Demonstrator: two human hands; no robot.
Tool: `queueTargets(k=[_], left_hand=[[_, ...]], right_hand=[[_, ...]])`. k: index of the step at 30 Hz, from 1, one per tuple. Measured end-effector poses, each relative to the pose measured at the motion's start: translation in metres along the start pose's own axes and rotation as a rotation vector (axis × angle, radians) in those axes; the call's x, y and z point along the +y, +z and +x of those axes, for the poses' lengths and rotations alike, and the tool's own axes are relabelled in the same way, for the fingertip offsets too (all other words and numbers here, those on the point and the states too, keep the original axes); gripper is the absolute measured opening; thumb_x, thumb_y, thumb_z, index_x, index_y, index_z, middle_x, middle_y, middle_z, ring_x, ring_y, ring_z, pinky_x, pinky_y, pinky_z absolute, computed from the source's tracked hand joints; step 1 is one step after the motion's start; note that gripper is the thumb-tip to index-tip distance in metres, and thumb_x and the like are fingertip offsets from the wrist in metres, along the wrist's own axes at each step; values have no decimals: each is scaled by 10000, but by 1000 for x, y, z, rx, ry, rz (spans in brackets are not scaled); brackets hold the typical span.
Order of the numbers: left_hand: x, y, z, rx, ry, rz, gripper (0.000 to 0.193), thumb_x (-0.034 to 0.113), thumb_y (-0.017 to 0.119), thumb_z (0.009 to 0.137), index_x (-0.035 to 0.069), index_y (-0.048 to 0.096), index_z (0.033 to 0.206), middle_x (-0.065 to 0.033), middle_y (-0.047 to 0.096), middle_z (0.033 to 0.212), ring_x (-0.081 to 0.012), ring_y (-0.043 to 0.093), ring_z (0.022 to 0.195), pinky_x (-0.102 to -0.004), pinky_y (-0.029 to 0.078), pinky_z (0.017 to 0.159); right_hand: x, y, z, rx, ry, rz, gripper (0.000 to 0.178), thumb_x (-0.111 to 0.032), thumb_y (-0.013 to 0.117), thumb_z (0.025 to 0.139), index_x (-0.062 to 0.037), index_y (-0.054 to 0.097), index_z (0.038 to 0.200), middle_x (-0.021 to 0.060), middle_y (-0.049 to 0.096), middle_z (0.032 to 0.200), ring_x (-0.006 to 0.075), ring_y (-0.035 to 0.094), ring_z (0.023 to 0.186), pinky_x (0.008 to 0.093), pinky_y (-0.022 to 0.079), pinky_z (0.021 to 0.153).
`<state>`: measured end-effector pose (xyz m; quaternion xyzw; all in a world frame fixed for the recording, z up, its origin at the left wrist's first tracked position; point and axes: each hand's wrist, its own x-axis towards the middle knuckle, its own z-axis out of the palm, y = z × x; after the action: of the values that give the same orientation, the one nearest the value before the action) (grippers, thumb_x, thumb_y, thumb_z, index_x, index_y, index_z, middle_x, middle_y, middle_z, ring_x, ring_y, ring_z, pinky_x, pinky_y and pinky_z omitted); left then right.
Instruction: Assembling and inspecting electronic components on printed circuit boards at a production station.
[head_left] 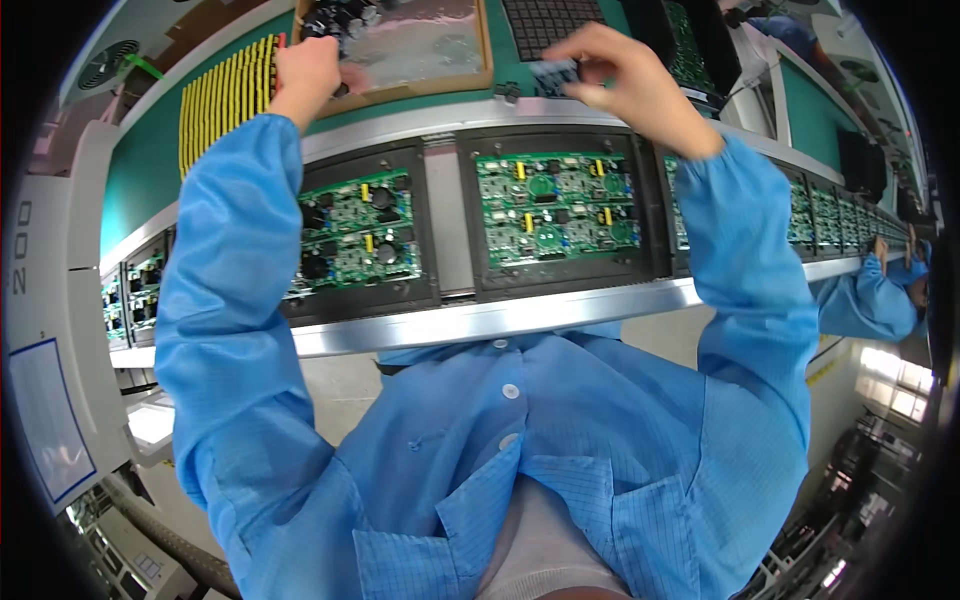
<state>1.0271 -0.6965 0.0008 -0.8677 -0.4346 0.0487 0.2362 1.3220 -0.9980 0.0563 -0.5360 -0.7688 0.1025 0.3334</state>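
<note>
Nearest, the green circuit board [555, 207] sits in its conveyor carrier. Beyond it to the right, right hand [625, 75] fingers pinch a small component [553, 72] by its edges: light, rigid, likely fragile. Beyond-left, left hand [305, 75] fingers curl into the cardboard tray [487, 62]; grip hidden.

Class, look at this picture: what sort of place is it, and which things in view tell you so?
Most likely an electronics assembly line in a factory. Green circuit boards sit in dark carriers along a metal conveyor rail, the left hand reaches into a tray of small parts, and another worker's blue sleeve shows further down the line.
</note>
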Motion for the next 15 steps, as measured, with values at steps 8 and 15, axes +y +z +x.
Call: queueTargets(k=[8, 15], left_hand=[[46, -60, -31, 184, 515, -937, 300, 74, 713, 861, 37, 542, 1106, -115, 657, 974, -246, 659, 939, -373, 528, 847], [172, -99, -110, -316, 786, -1230, 210, 48, 779, 865, 83, 696, 1054, -24, 628, 984, -135, 583, 786, -297, 497, 718]], right_hand=[[-6, -1, -140, -106, 457, 100, 357, 94, 736, 818, -48, 685, 1142, 50, 599, 1068, 155, 591, 797, 276, 526, 744], [10, 23, -147, -70, 408, -17, 281, 11, 770, 835, -21, 654, 1090, 73, 571, 948, 189, 578, 731, 325, 505, 673]])
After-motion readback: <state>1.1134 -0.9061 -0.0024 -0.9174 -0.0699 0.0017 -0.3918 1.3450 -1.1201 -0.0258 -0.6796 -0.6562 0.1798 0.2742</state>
